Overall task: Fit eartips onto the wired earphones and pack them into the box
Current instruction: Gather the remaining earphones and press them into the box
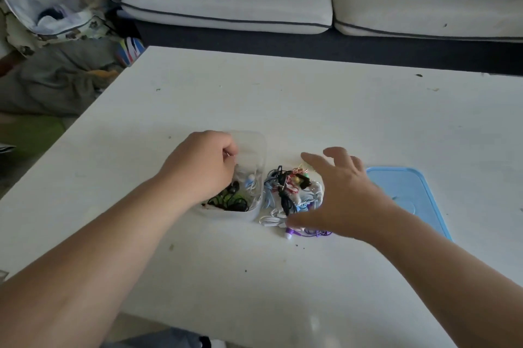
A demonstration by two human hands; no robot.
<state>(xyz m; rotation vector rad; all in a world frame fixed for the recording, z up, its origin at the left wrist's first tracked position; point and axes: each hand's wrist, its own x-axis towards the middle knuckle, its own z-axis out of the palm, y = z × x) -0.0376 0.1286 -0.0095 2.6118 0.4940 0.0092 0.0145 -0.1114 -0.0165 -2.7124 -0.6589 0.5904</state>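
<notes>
We look down from a head-worn camera at a white desk [311,109] with a pale sofa [283,2] behind it. Both of our bare forearms reach in from the bottom corners.

A small clear plastic box [256,155] stands near the middle of the desk. Our left hand [202,168] is curled into a loose fist, dipped into the box from above, its fingertips tucked down and hidden, so we cannot tell whether it is pinching a cord or simply pressing things down. Inside the box lie dark and green cords [230,202] and a pale blue earphone [250,179].

Just beside the box, to its right, sits a tangled pile of wired earphones [285,192]: black, white, blue, red and purple cords knotted together. Our right hand [343,194] hovers over the right side of this pile, fingers spread wide and gripping nothing. A purple earphone [290,233] pokes out at the pile's near edge. Farther right, a flat light-blue lid [410,194] lies on the desk, partly covered by our right wrist.

We judge the earphones to be very light, limp and prone to snagging, so lifting one cord would likely drag its neighbours along. The firm places to hold look like the small hard earbuds or the plugs, not the thin cord. The eartips are too small to make out here; we expect them to be soft and rubbery, easy to drop.
</notes>
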